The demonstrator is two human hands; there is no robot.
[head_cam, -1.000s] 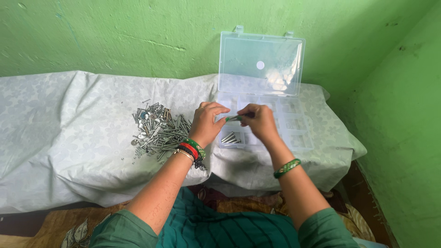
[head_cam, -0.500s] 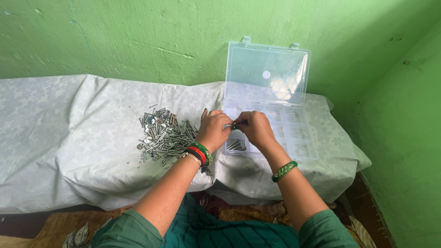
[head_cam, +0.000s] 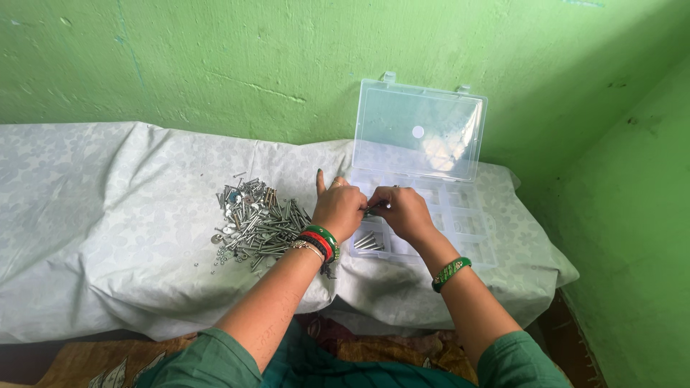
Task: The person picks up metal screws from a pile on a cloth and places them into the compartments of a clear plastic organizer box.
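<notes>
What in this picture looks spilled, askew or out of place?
The heap of screws lies loose on the white cloth, with a few small bits scattered off its left edge. The organiser box holds only a few screws, in its near-left compartment. The cloth is rumpled. Nothing looks damaged.

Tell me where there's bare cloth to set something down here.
The widest free patch is the pale floral cloth left of the heap of silver screws and bolts. A narrower strip runs along the cloth's near edge. It is crowded around the clear plastic compartment box, where the left hand and right hand meet.
</notes>
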